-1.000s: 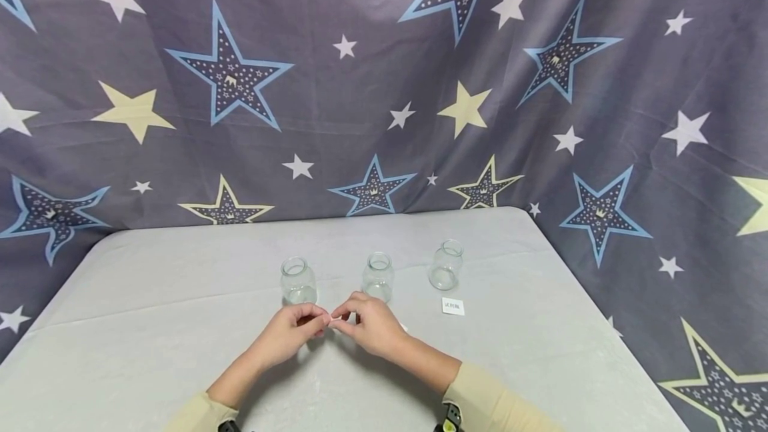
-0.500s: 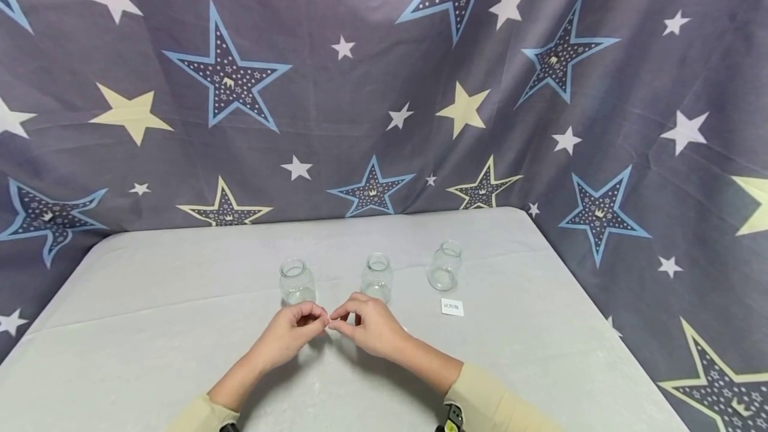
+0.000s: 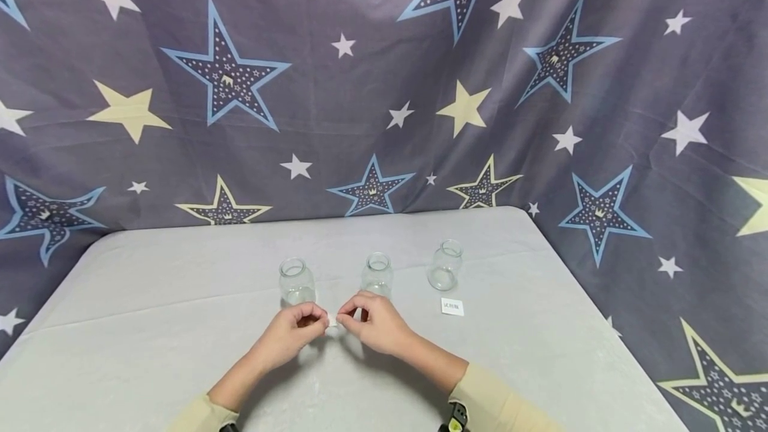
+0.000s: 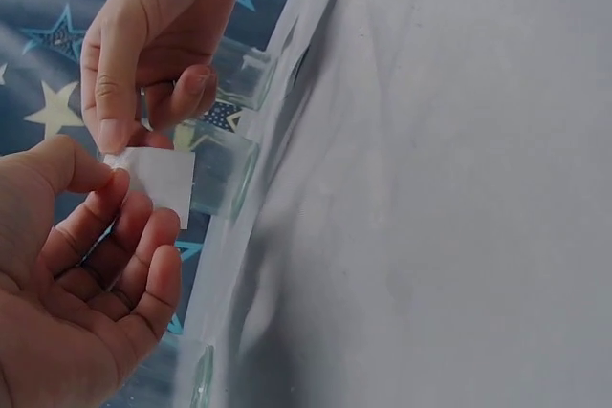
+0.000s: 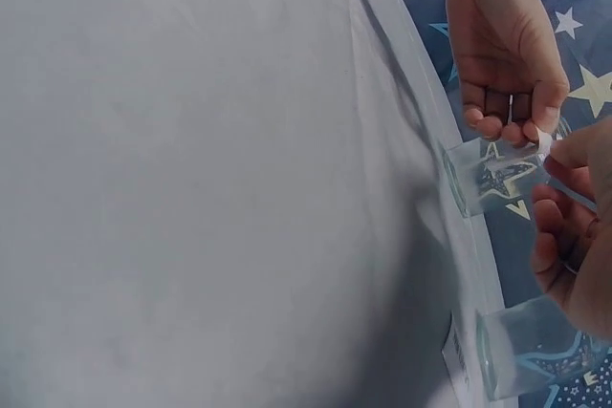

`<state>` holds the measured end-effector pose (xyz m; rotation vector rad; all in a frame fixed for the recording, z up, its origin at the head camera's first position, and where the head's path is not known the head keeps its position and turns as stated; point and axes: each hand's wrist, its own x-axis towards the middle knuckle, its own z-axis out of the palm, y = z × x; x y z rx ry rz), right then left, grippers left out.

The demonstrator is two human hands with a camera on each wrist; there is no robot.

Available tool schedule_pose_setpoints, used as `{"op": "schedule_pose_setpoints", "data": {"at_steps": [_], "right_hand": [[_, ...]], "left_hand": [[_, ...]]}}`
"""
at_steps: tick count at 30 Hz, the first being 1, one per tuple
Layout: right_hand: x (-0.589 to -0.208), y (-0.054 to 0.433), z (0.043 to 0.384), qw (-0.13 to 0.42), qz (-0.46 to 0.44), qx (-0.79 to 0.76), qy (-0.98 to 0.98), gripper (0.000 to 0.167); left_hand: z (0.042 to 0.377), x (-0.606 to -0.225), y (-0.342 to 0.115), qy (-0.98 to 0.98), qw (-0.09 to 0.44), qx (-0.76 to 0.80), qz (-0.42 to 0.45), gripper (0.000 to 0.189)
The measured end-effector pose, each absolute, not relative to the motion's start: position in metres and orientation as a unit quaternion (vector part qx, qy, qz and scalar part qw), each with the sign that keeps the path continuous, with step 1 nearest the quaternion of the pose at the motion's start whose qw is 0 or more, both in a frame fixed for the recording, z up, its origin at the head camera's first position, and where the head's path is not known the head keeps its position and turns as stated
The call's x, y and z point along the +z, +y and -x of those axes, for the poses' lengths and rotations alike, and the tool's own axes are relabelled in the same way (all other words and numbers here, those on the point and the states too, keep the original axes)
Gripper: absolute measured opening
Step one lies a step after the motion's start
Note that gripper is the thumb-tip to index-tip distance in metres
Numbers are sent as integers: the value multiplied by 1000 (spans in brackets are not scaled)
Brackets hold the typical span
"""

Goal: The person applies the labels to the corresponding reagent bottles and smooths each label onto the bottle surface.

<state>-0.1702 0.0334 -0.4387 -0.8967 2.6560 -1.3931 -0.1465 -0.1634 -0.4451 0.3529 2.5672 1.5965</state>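
Between my hands is a small white paper label point(image 4: 164, 182), its blank side showing in the left wrist view. My left hand point(image 3: 288, 335) pinches one corner of it between thumb and index finger. My right hand point(image 3: 375, 325) pinches close beside those fingertips, with its thumb point(image 4: 112, 133) on the label's edge; whether it grips the label itself or a layer of it is too small to tell. Both hands are just in front of a left glass jar point(image 3: 297, 280) and a middle glass jar point(image 3: 377, 273), whose lower part the right hand hides.
A third glass jar point(image 3: 446, 265) stands at the right, with a white label bearing writing point(image 3: 453, 307) lying in front of it. Pale cloth covers the table point(image 3: 180, 285). A star-patterned curtain point(image 3: 312, 85) hangs behind and along the right side.
My right hand has drawn slightly right, apart from the left fingertips, and more of the white label shows between them. The left hand and the jars stay in place.
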Motion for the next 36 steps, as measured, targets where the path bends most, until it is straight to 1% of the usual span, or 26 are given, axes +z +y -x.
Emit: {"op": "schedule_pose_setpoints", "data": {"at_steps": [7, 15, 25, 36], "right_hand": [[-441, 37, 172, -7, 271, -443, 855, 8], [-441, 41, 173, -15, 247, -453, 856, 8], [-439, 46, 174, -1, 214, -491, 845, 7], [-436, 55, 177, -5, 186, -506, 842, 7]], "left_hand": [[145, -445, -164, 848, 47, 517, -108, 6], [144, -446, -165, 856, 33, 506, -99, 3], [142, -445, -166, 857, 39, 508, -77, 5], [141, -446, -170, 864, 36, 498, -67, 5]]}}
